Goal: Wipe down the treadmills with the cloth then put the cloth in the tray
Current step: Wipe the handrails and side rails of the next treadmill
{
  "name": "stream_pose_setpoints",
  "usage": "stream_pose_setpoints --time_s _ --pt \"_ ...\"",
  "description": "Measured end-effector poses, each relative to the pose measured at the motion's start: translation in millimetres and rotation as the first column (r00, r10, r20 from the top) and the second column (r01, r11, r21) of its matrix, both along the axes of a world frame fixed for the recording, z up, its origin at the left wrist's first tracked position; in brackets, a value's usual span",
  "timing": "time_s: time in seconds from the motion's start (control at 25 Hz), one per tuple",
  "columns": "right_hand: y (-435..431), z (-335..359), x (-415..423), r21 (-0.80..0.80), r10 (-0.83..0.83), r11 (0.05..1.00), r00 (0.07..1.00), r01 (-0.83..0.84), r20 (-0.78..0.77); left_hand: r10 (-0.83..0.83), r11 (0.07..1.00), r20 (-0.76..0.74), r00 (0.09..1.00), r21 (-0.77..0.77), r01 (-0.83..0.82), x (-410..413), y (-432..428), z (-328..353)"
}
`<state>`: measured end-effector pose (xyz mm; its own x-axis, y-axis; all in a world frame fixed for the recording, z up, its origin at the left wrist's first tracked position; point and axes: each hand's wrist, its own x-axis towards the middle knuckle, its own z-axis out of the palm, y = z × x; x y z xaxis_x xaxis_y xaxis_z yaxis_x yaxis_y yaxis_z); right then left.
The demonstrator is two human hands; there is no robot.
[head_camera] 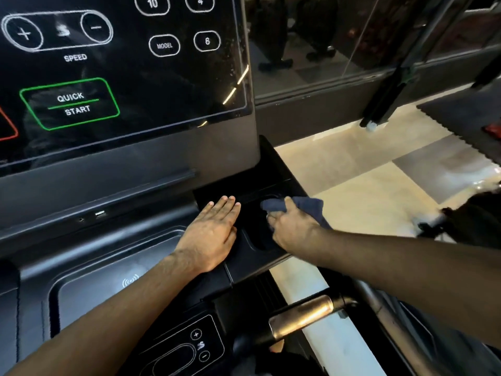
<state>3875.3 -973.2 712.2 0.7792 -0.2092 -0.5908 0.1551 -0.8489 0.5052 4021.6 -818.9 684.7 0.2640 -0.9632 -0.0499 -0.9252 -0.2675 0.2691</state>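
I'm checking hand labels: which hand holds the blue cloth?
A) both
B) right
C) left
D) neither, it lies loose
B: the right hand grips the cloth, while the left hand lies flat with straight fingers, holding nothing.

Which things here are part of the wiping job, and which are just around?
Part of the job: cloth, gripped by the right hand; left hand, resting flat on the treadmill; recessed side tray by the cloth.
Just around: glass wall; tiled floor; dark floor mat.
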Motion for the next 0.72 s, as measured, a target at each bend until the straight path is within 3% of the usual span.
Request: stream_pose_setpoints --time_s 0.04,0.08,0.16,0.28,0.36,0.48,0.6,0.72 --pt "9 0 -3 0.028 -0.092 0.996 0.993 0.09 0.071 -0.01 1.0 -0.008 1.0 0.001 0.01 0 -2 1" --pt "19 10 -6 0.076 -0.312 0.949 0.944 0.306 0.105 -0.028 1.0 -0.011 1.0 0.003 0.028 -1 -4 3" --pt "27 28 -11 0.168 -0.511 0.858 0.836 0.485 0.2 -0.072 0.997 -0.018 0.997 0.005 0.072 -3 -7 6" --pt "34 41 -25 0.376 -0.804 0.594 0.537 0.711 0.255 -0.131 0.991 -0.04 0.991 -0.009 0.131 -9 -11 7" --pt "43 41 -36 0.488 -0.879 0.466 0.324 0.738 0.349 -0.158 0.987 -0.069 0.985 -0.023 0.157 -11 -14 9" --pt "33 48 -45 0.534 -0.815 0.474 0.119 0.7 0.568 -0.186 0.982 -0.125 0.975 -0.064 0.179 -14 -20 13" --pt "19 50 -53 0.524 -0.839 0.369 0.032 0.768 0.543 -0.216 0.975 -0.151 0.965 -0.082 0.205 -24 -31 16" --pt "35 11 -56 0.504 -0.909 0.315 0.104 0.804 0.403 -0.218 0.975 -0.143 0.965 -0.081 0.208 -36 -44 15"
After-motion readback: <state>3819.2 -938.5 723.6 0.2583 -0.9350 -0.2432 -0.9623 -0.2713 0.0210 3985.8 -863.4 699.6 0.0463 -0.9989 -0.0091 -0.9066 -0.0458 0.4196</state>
